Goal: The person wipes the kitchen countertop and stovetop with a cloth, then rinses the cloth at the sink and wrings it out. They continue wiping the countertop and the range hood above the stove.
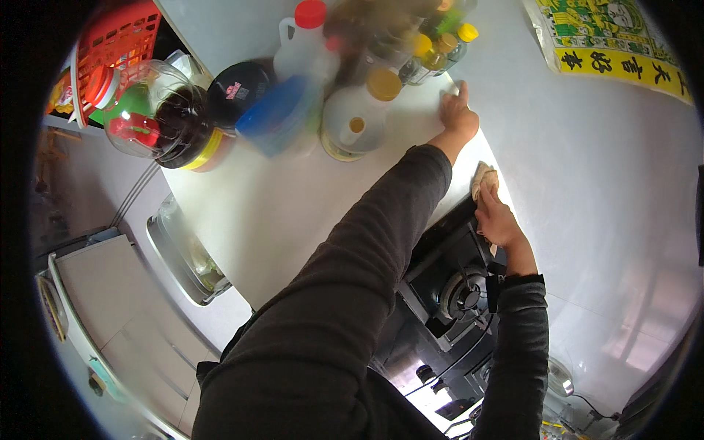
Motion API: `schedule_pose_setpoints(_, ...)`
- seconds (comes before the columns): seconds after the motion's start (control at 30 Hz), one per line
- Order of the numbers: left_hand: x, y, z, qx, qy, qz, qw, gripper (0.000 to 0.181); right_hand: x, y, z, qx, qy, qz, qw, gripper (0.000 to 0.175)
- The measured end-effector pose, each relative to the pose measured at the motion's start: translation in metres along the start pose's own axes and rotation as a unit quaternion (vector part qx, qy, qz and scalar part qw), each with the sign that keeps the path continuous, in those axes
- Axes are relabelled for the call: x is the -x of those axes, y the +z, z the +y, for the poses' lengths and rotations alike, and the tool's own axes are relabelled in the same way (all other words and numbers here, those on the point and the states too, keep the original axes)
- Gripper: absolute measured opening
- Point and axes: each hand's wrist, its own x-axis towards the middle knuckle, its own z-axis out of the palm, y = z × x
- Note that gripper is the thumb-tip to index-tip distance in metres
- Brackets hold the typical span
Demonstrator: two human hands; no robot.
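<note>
My right hand [498,220] presses a beige cloth [485,179] onto the white countertop [264,220], in the narrow strip between the black gas hob [445,231] and the metal-looking wall [583,192]. Farther along the same wall edge is my left hand [461,118]. It holds nothing visible; one finger points along the edge and the others bend inward. Just beyond it stand several bottles with yellow caps [467,33]. Left of that hand is a translucent plastic jug with a golden cap [352,126]. My left sleeve crosses over part of the countertop and hob.
A blue-rimmed plastic container [275,118], a dark jar with a black lid [239,91] and a clear red-capped jar [132,110] crowd the counter's far end. A white jug with a red cap [305,60] stands behind. A burner [467,297] lies near my right wrist. A poster [616,44] hangs on the wall.
</note>
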Motion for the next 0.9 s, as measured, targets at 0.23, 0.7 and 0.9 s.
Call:
schedule_pose_setpoints(0.23,0.019,-0.004,0.012,0.089,0.053,0.075,0.992,0.075,-0.007,0.000,-0.019,0.066,0.037,-0.008,0.997,0.076)
schedule_pose_setpoints(0.7,0.024,-0.021,0.031,0.146,0.143,0.004,0.979,0.075,-0.009,0.001,-0.016,0.077,0.028,-0.005,0.997,0.079)
schedule_pose_setpoints(0.9,0.016,-0.020,0.034,0.098,0.101,-0.017,0.990,0.075,-0.009,-0.003,-0.022,0.058,0.047,-0.020,0.997,0.080)
